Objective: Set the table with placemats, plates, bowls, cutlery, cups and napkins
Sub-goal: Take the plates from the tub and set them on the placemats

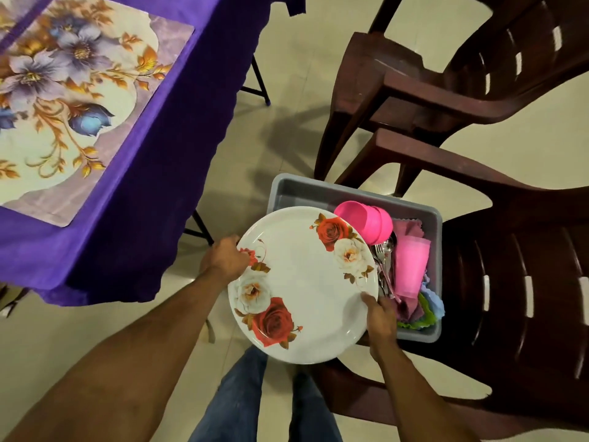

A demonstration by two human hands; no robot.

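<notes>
The step in hand was the plates: both hands held a large white plate [302, 282] printed with red and white roses, lifted over the near left part of a grey tub [318, 189] that sat on the seat of a brown plastic chair [510, 282]. The left hand [228, 258] gripped the plate's left rim with fingers curled over the edge, and the right hand [381, 314] pinched its right rim, thumb on top. Whether a second plate lay under the first could not be told. Still in the tub, toward its right side, were stacked pink bowls [369, 223], a pink cup [411, 266] lying on its side, forks and spoons [384, 266] between plate and cup, and folded cloth napkins [424, 311] in pink, green and blue at the near right corner. On the table [153, 173], covered in purple cloth, one flowered placemat [79, 100] already lay near its right edge with nothing on it. The next move would likely call for carrying the plate level to the left, clear of the table's corner, and setting it centred on that placemat; the bowls, cutlery, cup and napkins remained to follow. A second brown chair [446, 74] stood beyond the first. No brand, label or readable writing showed anywhere.
</notes>
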